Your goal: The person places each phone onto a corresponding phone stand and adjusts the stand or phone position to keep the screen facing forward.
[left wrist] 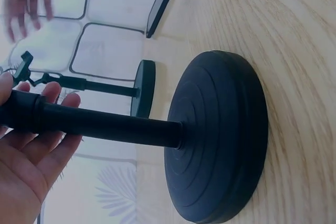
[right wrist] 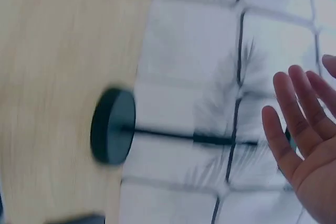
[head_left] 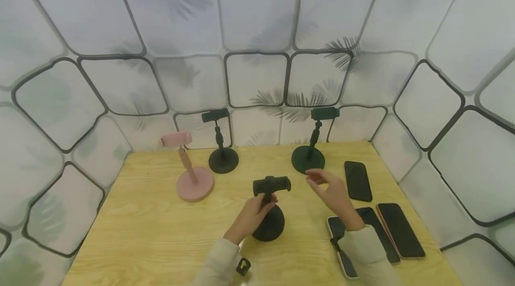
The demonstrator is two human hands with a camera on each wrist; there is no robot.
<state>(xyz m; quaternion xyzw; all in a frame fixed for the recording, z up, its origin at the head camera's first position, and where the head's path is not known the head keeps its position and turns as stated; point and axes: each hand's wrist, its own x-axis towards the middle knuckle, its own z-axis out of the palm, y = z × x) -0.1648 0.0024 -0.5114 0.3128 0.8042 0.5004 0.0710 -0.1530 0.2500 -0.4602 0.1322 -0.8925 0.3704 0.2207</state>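
My left hand [head_left: 250, 218] grips the upright pole of a black phone stand [head_left: 270, 225], just below its clamp head. In the left wrist view, the fingers and thumb of that hand [left wrist: 31, 166] wrap the pole's upper part, while the round base [left wrist: 220, 135] sits on the wooden table. My right hand [head_left: 333, 194] hovers to the right of this stand with nothing in it. Its fingers [right wrist: 286, 103] are relaxed and spread in the right wrist view. Nearest to it stands a dark green phone stand [head_left: 308, 159], not visibly touched.
A pink phone stand [head_left: 195, 184] and another black stand [head_left: 223, 161] stand at the back left of the table [head_left: 153, 232]. Several phones lie at the right, including a small black phone [head_left: 358, 181] and one with a pink edge [head_left: 401, 231]. Patterned walls [head_left: 257, 80] enclose the table.
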